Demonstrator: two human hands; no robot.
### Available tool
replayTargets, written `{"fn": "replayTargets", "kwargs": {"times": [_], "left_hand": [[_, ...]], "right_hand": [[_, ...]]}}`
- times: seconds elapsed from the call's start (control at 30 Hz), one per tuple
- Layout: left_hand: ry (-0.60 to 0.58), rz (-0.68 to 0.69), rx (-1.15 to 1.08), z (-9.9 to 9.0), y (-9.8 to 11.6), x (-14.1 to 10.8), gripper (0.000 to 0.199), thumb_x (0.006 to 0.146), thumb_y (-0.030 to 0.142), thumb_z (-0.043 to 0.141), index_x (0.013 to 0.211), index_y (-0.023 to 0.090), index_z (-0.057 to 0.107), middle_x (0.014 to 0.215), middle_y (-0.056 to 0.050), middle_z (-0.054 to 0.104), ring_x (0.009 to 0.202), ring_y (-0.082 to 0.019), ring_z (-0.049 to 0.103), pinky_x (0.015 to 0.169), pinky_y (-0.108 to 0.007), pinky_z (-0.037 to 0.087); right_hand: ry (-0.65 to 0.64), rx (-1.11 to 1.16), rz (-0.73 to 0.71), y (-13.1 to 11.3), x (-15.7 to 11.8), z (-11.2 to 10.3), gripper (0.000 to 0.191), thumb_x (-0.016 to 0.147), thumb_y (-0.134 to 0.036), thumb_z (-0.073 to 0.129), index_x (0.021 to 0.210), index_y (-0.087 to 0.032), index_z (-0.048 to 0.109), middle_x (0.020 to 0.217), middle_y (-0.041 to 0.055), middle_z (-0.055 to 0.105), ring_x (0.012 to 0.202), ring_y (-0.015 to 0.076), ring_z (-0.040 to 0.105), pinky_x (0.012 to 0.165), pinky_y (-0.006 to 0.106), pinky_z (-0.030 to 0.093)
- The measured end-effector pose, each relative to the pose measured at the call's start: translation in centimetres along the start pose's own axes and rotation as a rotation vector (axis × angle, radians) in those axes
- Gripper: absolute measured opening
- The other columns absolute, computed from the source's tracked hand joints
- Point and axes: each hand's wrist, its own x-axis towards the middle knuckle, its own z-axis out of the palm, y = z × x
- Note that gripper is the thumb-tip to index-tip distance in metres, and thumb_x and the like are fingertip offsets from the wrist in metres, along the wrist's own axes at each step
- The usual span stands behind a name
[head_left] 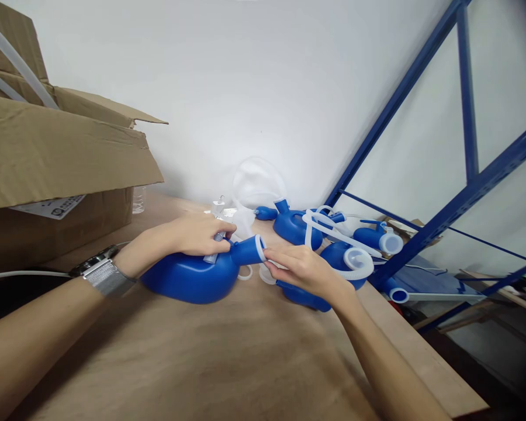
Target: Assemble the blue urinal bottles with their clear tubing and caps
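Note:
A blue plastic bottle [193, 279] lies on its side on the wooden table, its neck pointing right with a white ring at the mouth. My left hand [204, 234] is closed over the top of the bottle, around its handle area, and a clear piece shows by the fingers. At the bottle's mouth, the fingers of my right hand [296, 266] are pressed together on the white rim [260, 248]. A white ring-shaped cap [267, 275] sits just below the right fingertips, partly hidden by them.
More blue bottles [296, 227] with white tubes [333, 228] lie behind and right of my hands. An open cardboard box [61, 152] stands at the left. A blue metal rack [447, 196] rises beyond the right edge of the table [228, 362].

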Motion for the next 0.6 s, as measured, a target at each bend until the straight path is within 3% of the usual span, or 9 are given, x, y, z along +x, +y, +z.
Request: {"fn": "replayTargets", "kwargs": {"times": [0.13, 0.4, 0.6], "left_hand": [[-0.002, -0.002, -0.009, -0.1, 0.2, -0.1, 0.024, 0.087, 0.04, 0.048, 0.095, 0.025, 0.065, 0.093, -0.007, 0.075, 0.084, -0.027, 0.065, 0.069, -0.035, 0.04], [0.005, 0.007, -0.002, -0.1, 0.1, -0.1, 0.023, 0.088, 0.04, 0.049, 0.093, 0.025, 0.065, 0.091, -0.006, 0.075, 0.083, -0.027, 0.065, 0.067, -0.034, 0.04], [0.004, 0.012, 0.001, -0.1, 0.2, 0.0, 0.023, 0.088, 0.04, 0.048, 0.094, 0.025, 0.065, 0.091, -0.006, 0.074, 0.08, -0.026, 0.065, 0.066, -0.034, 0.038]], "right_hand": [[-0.006, -0.077, -0.015, -0.1, 0.0, 0.2, 0.024, 0.103, -0.016, 0.054, 0.125, -0.018, 0.062, 0.095, 0.0086, 0.079, 0.08, 0.0199, 0.076, 0.067, 0.032, 0.062], [-0.129, -0.02, 0.046, -0.3, 0.2, -1.1, 0.025, 0.099, -0.012, 0.057, 0.12, -0.023, 0.065, 0.094, 0.0047, 0.078, 0.081, 0.0188, 0.075, 0.07, 0.03, 0.06], [-0.162, -0.003, 0.035, -0.3, 0.7, -1.5, 0.019, 0.103, -0.015, 0.05, 0.115, -0.018, 0.064, 0.092, 0.0056, 0.077, 0.077, 0.0179, 0.072, 0.068, 0.031, 0.056]]}}
